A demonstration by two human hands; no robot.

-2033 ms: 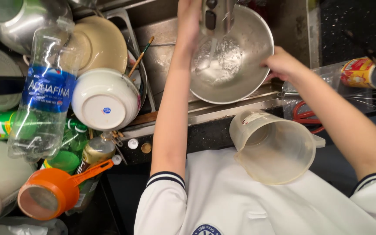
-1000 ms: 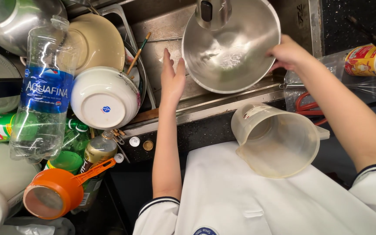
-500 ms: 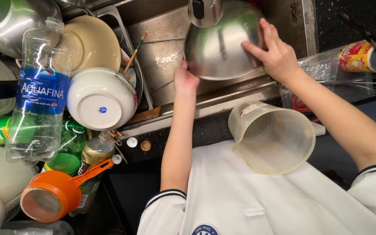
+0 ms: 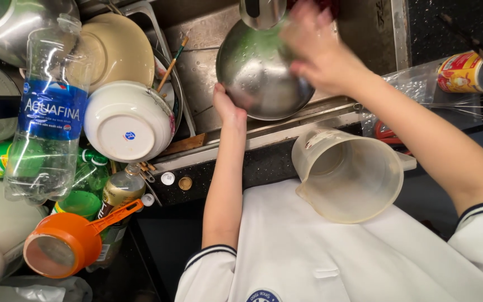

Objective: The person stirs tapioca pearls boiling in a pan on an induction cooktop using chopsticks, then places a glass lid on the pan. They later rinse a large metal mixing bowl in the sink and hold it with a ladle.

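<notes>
Steel sink basin [image 4: 197,61] fills the upper middle of the view, wet and cluttered along its left edge. Over it the person tilts a stainless steel bowl [image 4: 258,72], its wet inside facing up toward the camera and sitting right under the faucet head [image 4: 261,12]. The left hand [image 4: 227,106] props the bowl at its lower left rim, fingers closed against the metal. The right hand [image 4: 320,47] is blurred and lies across the bowl's upper right edge; its fingers look curled on the rim, though I cannot tell how tightly. Just below the sink's front lip, a clear plastic measuring jug [image 4: 350,176] stands open-mouthed against the person's white shirt. To the left, a white bowl [image 4: 128,122] rests upside down beside a tan plate [image 4: 115,50], with a clear water bottle [image 4: 46,112] lying across the pile. Lower left, an orange measuring cup [image 4: 62,246] sits near some green bottles [image 4: 88,184]. A red and yellow can [image 4: 468,71] lies far right.
</notes>
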